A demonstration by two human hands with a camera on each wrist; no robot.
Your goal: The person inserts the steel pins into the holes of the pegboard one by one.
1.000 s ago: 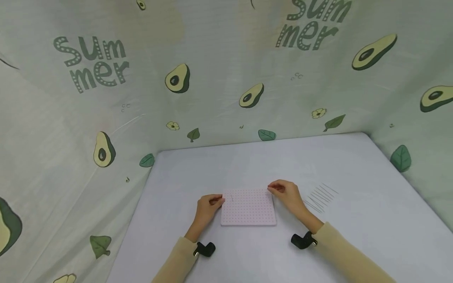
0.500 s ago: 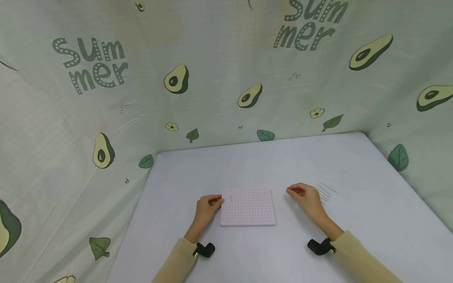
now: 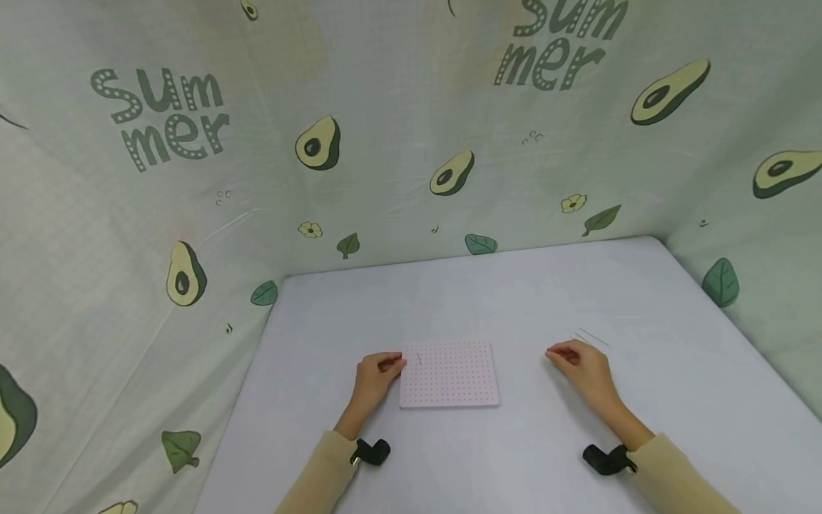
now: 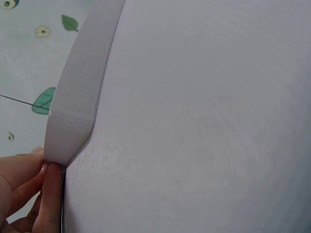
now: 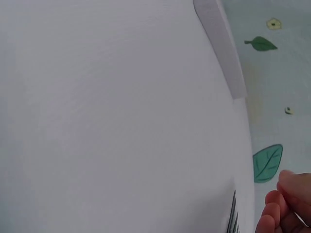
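Note:
At the left edge of a white pegboard (image 3: 449, 375) with rows of pinkish holes, my left hand (image 3: 375, 382) grips the board between thumb and fingers. One thin dark rod (image 3: 419, 358) stands in the board near its upper left corner; in the left wrist view a thin rod (image 4: 22, 102) juts past the board (image 4: 80, 92). My right hand (image 3: 584, 368) is over the table right of the board, fingers loosely curled, with nothing seen between thumb and fingertips. Several thin rods (image 3: 592, 337) lie beside and partly behind it, their ends (image 5: 233, 213) showing in the right wrist view.
The board and rods lie on a white table (image 3: 411, 464) whose far edge meets a curtain (image 3: 385, 207) printed with avocados and leaves. The curtain also hangs along the left and right sides. A small black camera (image 3: 606, 459) sits on the right wrist.
My right hand has moved from the board's upper right corner rightward to the loose rods, which it now mostly covers. The left hand stays on the board's left edge.

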